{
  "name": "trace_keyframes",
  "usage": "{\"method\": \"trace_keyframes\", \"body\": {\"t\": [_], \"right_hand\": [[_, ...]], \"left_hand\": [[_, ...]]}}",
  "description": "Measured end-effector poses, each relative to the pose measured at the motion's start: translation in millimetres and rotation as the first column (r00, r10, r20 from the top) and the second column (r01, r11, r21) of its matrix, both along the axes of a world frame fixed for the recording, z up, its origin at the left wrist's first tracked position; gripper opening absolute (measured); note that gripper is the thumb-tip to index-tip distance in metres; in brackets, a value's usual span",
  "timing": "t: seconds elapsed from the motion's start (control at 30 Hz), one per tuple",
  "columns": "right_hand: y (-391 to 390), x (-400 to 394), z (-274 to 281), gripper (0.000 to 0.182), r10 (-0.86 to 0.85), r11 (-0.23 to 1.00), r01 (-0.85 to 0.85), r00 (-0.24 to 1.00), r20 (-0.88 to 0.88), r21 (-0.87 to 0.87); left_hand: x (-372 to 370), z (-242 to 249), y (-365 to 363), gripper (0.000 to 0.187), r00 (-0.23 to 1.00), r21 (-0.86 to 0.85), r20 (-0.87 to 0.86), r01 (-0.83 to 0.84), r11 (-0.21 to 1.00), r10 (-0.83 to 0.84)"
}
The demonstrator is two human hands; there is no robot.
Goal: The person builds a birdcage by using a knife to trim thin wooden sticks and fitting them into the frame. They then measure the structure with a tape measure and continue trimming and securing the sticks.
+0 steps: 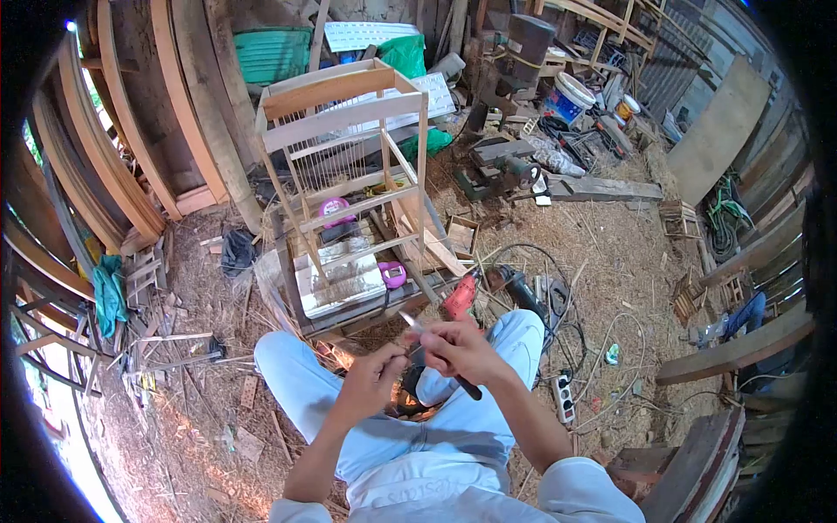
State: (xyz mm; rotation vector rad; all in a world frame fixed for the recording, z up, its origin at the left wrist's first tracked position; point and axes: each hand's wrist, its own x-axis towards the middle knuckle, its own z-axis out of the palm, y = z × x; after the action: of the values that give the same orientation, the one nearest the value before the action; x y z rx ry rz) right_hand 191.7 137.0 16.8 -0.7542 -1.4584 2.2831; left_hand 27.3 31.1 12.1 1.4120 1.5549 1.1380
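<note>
My right hand is closed around a knife, whose dark handle end sticks out below the palm. Its pale blade points up and left, above the fingers of my left hand. Those fingers are pinched together close to the blade; whatever is between them is too small to make out. Both hands are over my lap, almost touching. Beyond them, a slatted wooden cage frame stands upright on a low wooden bench. A red power tool lies just past my right hand.
Two purple rounded objects rest on the bench inside the frame. A dark power tool with a looping cord and a white power strip lie to the right. Shavings cover the floor. A bucket and scrap wood stand behind.
</note>
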Motion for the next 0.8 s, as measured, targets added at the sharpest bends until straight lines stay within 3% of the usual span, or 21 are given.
{"method": "trace_keyframes", "body": {"t": [0.2,0.27,0.33,0.4,0.47,0.53,0.57,0.6,0.67,0.8], "right_hand": [[10,6,9,0.028,0.085,0.995,-0.088,0.994,0.067,0.041],[11,8,7,0.028,-0.003,0.994,-0.006,0.997,0.078,0.113],[30,21,3,0.027,-0.376,0.924,0.361,0.919,0.117,0.13],[51,46,15,0.028,-0.261,0.965,0.257,0.961,0.087,0.06],[46,40,11,0.028,-0.304,0.953,0.302,0.95,0.077,0.037],[40,32,10,0.027,-0.318,0.948,0.317,0.948,-0.016,-0.026],[38,31,8,0.025,-0.228,0.972,0.229,0.974,0.015,-0.057],[33,25,4,0.025,-0.133,0.99,0.131,0.991,-0.02,-0.052],[26,17,9,0.024,-0.14,0.99,0.141,0.99,0.024,-0.016],[38,24,9,0.026,-0.109,0.987,0.095,0.989,0.103,0.132]], "left_hand": [[-10,-2,-12,0.017,0.995,-0.037,0.016,0.104,0.994,-0.103],[-16,-4,-17,0.017,0.992,-0.049,0.056,0.116,0.992,-0.113],[-25,-3,-29,0.018,0.988,-0.155,0.145,0.078,0.985,-0.056],[-33,-13,-40,0.019,0.977,-0.08,0.204,0.086,0.993,-0.068],[-34,-17,-44,0.02,0.992,-0.139,0.082,0.106,0.985,-0.095],[-31,-19,-38,0.019,0.994,-0.097,0.075,0.086,0.992,-0.079],[-30,-18,-33,0.019,0.997,-0.054,0.06,0.058,0.997,-0.055],[-27,-14,-30,0.019,0.997,-0.051,0.064,0.055,0.997,-0.051],[-23,-2,-26,0.017,0.999,-0.076,-0.033,0.04,0.996,-0.042],[-31,0,-31,0.011,0.997,-0.001,-0.042,0.072,0.997,-0.072]]}}
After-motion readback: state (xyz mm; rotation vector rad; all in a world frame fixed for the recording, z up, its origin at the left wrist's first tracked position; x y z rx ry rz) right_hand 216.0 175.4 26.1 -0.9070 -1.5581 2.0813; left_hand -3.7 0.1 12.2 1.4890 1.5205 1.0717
